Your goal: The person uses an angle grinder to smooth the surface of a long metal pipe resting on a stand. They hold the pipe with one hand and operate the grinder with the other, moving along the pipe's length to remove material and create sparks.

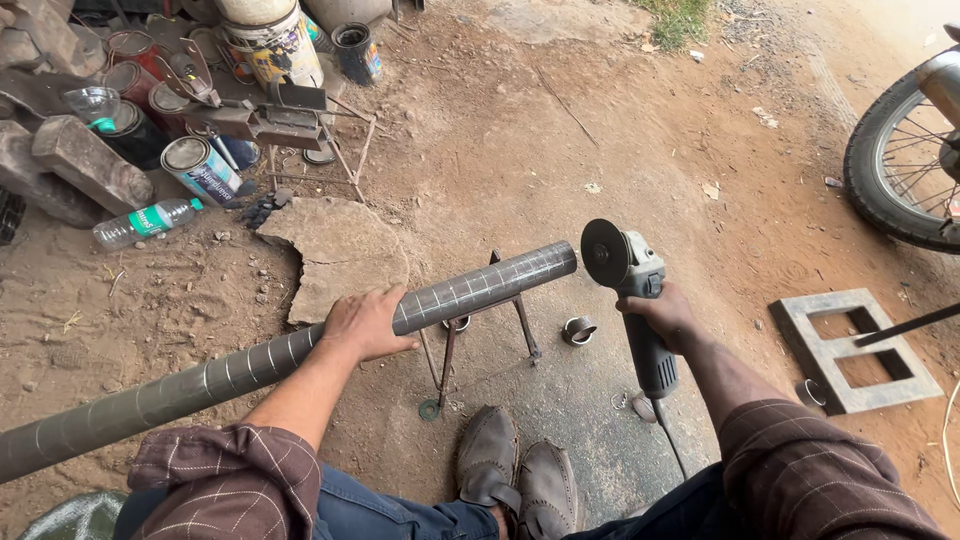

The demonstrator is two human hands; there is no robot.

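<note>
Grey steel is what I have under my left hand point(362, 322): a long pipe point(250, 365) marked with white chalk lines along and around it. It runs from the lower left corner up toward the middle of the frame and rests on a small metal stand point(480, 335) on the dirt floor point(560, 160). My left grip is closed over the top of the pipe, palm down, just left of the stand, pressing it in place.

My right hand point(660, 312) is wrapped around the body of an angle grinder point(632, 300), fingers shut on its handle. I hold the tool upright with its dark disc point(603, 252) facing the open end of the pipe, just beside it; I cannot tell whether disc and pipe touch. The grinder's cord trails down past my right knee.

A short cut ring of pipe point(578, 329) lies on the floor between the stand and the grinder. My two shoes point(515, 470) sit below the stand, on a darker patch of floor. A flat broken stone slab point(335, 255) lies behind the pipe. Paint cans point(200, 168), a plastic bottle point(145, 222) and scrap metal crowd the upper left. A rectangular metal frame point(850, 350) lies to the right, and a motorcycle wheel point(895, 160) shows at the right edge.
</note>
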